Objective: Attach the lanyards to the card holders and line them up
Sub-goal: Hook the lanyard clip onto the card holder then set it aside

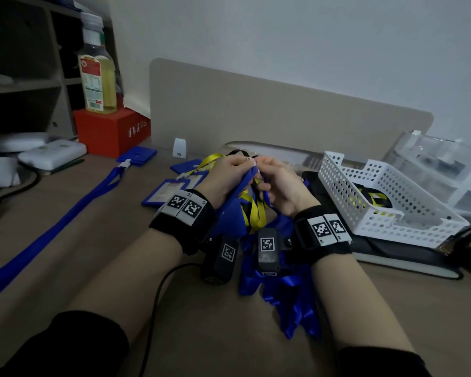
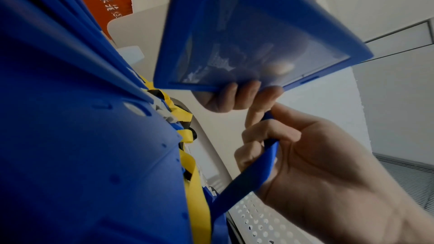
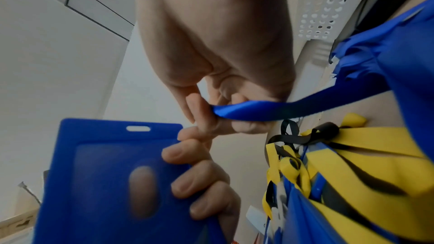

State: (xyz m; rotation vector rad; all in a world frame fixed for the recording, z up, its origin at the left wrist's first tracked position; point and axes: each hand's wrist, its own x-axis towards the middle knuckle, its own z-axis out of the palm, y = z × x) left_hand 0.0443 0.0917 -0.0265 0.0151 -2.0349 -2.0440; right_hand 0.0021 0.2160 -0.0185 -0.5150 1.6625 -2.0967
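While my left hand (image 1: 229, 172) grips a blue plastic card holder (image 3: 105, 183) and my right hand (image 1: 278, 183) pinches a blue ribbon lanyard (image 3: 258, 108), the brown wooden desk (image 1: 93, 240) carries a red box (image 1: 112, 131) with white, unreadable writing beside a grey wall (image 1: 310, 36).

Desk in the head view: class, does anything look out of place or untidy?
Yes. Yellow lanyards and blue lanyards lie in a tangled heap, not lined up. A cooking oil bottle on a red box seems odd for a desk.

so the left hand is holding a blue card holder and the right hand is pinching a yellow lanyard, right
Not quite: the lanyard pinched by the right hand is blue, not yellow, as the right wrist view shows. The yellow lanyards lie unheld beside it. The left hand does hold a blue card holder.
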